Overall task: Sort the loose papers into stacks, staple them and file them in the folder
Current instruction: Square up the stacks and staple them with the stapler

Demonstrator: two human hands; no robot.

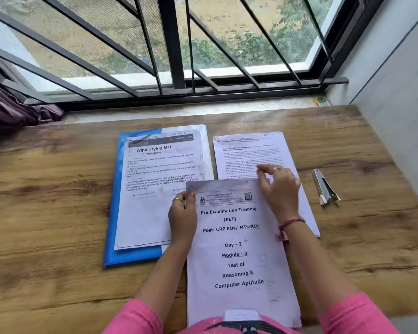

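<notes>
Head view shows the left hand (pixel 182 213) pinching the upper left edge of the "Pre Examination Training" stack (pixel 239 256), thumb on top and fingers curled under, while the right hand (pixel 279 186) hovers at the stack's top right corner, fingers loosely bent; whether it touches that corner or grips anything I cannot tell, as it is blurred. The step in hand looks like squaring this stack before stapling. To do it well, both hands should tap the sheets flush along the top and one side, then hold the corner flat so no sheet slips. The stapler (pixel 325 188) lies on the wooden table (pixel 46 201), well apart to the right. Beside it is a second printed stack (pixel 249 153), partly under the right hand. To the left the blue folder (pixel 111 213) lies open, holding the "Wipe Drying Mat" sheets (pixel 155 184).
</notes>
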